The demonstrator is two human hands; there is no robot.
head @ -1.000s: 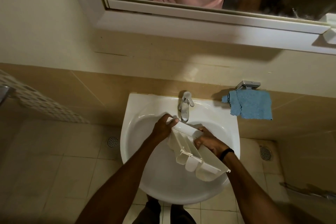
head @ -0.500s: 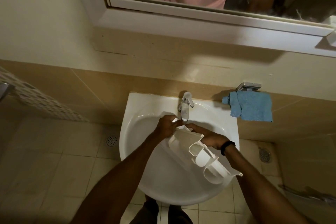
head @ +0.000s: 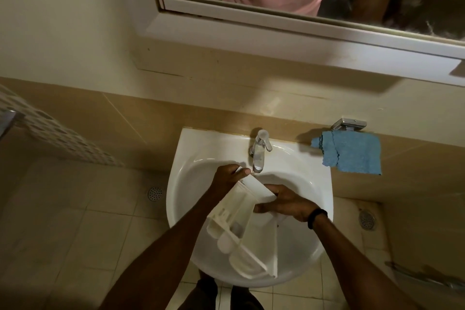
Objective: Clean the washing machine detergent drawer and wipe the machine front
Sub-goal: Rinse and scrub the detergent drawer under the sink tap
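While the left hand (head: 226, 177) pinches the upper corner of the detergent drawer (head: 234, 219), thumb and fingers curled over its edge, the right hand (head: 289, 202) curls round the drawer's far side a little lower down. Between them the drawer hangs tilted over the sink (head: 201, 148), its upper end just below the spout of the tap (head: 260, 152) and its compartment end slanting down toward the bowl's front rim. A thin thread of water may be falling from the spout onto the left fingers, though the dim light makes that hard to settle.

This looks like the rinsing step, with the machine front not yet wiped; the washing machine itself is out of view. A blue cloth (head: 352, 153) hangs from a metal holder (head: 348, 124) on the wall just right of the sink, well apart from both hands.

The main risk is grip. Wet, soapy plastic held only at one end could slide out and knock against the ceramic, cracking a thin divider. The low end also sits close to the front rim, so water running down the compartments could spill onto the tiled floor (head: 75, 234) and make it slippery underfoot.
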